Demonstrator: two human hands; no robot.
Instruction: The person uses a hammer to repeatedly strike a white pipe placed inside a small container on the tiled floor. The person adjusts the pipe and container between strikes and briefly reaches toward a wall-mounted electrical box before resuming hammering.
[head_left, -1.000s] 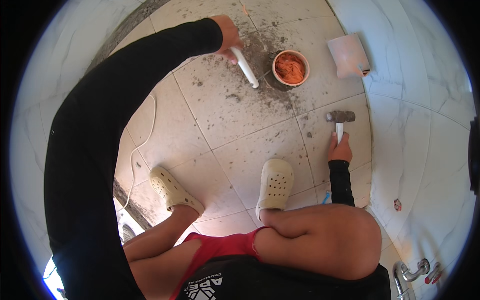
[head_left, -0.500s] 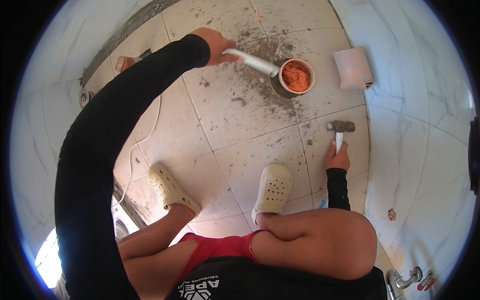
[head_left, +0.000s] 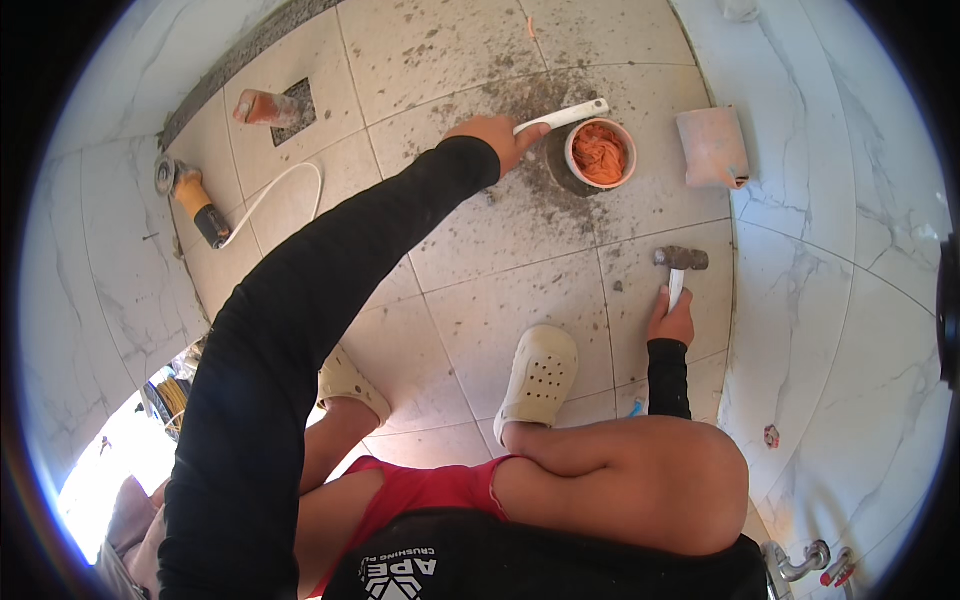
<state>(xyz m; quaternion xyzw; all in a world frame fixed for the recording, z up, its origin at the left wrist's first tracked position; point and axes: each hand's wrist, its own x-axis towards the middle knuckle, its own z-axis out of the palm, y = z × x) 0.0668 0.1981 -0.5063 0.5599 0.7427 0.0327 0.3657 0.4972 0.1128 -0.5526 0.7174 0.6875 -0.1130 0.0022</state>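
The white handle (head_left: pixel 570 116) is in my left hand (head_left: pixel 497 140), fingers curled round one end with no gap left; whatever lies under my palm is hidden. Its free end slopes up and right past the far rim of the tub (head_left: pixel 632 157); I cannot tell whether the two touch. My right hand (head_left: pixel 672 318) is closed round the hammer (head_left: pixel 681 259), head pointing away from me; I cannot tell whether it rests on the floor (head_left: pixel 500 300).

To do this well, I'd keep the left grip firm but the wrist loose, and lift the handle clear of the rim, since a knock could shift the tub and its orange stuff (head_left: pixel 600 153). The hammer is best held low and quiet, well apart from the other hand.

Right of the tub, by the wall, is the pink container (head_left: pixel 712 148). On the far left are the grinder (head_left: pixel 192 200) and a reddish block (head_left: pixel 262 108) at a square hole.

Half a second ago the handle slanted down toward the tub's left side; now it has swung upward past it, and my left hand is nearer the tub. My sleeve has moved off the grinder. The hammer has hardly shifted.
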